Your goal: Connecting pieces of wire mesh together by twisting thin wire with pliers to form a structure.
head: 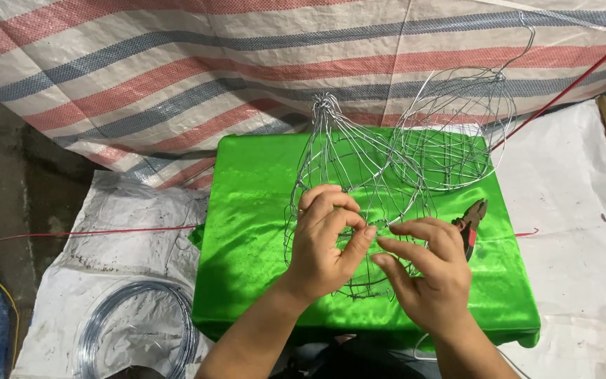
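Two wire frames (pixel 359 182), both hands (pixel 324 242) pinching the nearer

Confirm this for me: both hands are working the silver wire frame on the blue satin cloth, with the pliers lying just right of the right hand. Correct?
One thing is off: the cloth is bright green satin, not blue. The head view shows it. The rest stands: the left hand and right hand are both at the silver wire frame, and the pliers with red and black handles lie just right of the right hand.
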